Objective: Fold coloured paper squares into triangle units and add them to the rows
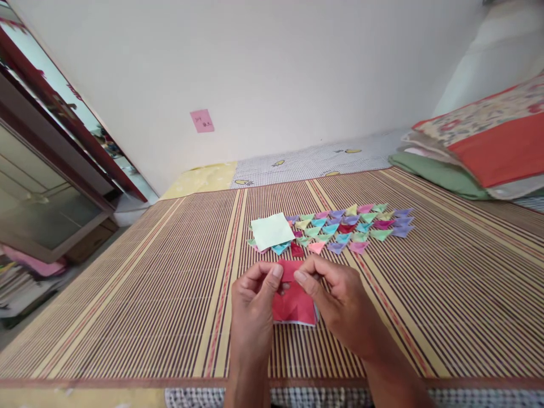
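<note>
Both hands meet over the striped mat, pinching a small red piece of paper (289, 271) that looks folded into a strip. My left hand (254, 297) grips its left end between thumb and fingers. At the right end, my right hand (338, 292) closes thumb and fingertips on it. Directly below lies a square stack of red paper sheets (297, 309) with a pale edge, partly covered by the hands. Just beyond are rows of several folded paper triangles (338, 247) in many colours. A pale green paper square (272, 230) covers some of them on the left.
The striped mat (170, 294) spreads over a bed against a white wall. Folded bedding (497, 147) is piled at the right back. A pink note (202, 120) is stuck to the wall. On the left stands a glass-panelled cabinet (46, 198) beside a doorway.
</note>
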### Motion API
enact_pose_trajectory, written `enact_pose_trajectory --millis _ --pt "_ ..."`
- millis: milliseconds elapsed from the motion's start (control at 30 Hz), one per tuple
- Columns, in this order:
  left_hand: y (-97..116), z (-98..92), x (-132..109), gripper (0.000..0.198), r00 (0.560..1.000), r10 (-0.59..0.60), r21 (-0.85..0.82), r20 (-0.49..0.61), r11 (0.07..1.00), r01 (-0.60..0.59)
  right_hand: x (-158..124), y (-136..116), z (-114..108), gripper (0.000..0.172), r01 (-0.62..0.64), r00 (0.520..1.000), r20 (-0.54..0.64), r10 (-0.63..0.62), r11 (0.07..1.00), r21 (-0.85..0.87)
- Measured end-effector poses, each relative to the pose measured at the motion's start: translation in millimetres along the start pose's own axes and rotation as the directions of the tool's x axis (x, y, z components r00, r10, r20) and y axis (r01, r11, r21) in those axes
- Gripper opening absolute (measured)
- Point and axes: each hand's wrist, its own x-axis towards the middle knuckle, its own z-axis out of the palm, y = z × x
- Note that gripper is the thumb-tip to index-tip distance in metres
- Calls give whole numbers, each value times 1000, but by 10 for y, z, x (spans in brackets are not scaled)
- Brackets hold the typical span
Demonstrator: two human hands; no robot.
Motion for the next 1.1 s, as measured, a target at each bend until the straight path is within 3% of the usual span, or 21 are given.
enact_pose_trajectory --millis 300,467,700,900,1100 --pt "63 -18 -1 25 999 5 130 48 991 -11 2 46 -76 35 -11 997 80 15 999 -52" --pt "60 -24 20 22 998 -35 83 56 996 30 -6 59 -105 34 4 991 132 6 997 -72" --pt "-16 -57 57 26 981 -170 -80 90 981 177 -12 74 -148 31 5 997 72 -5 1000 -5" --pt "-51 -14 61 31 985 -160 -162 67 972 169 -33 106 -134 9 31 1000 1 -32 991 128" --pt "-56 28 54 22 992 -105 -62 69 992 109 -1 68 -111 14 117 991 -54 -119 992 -40"
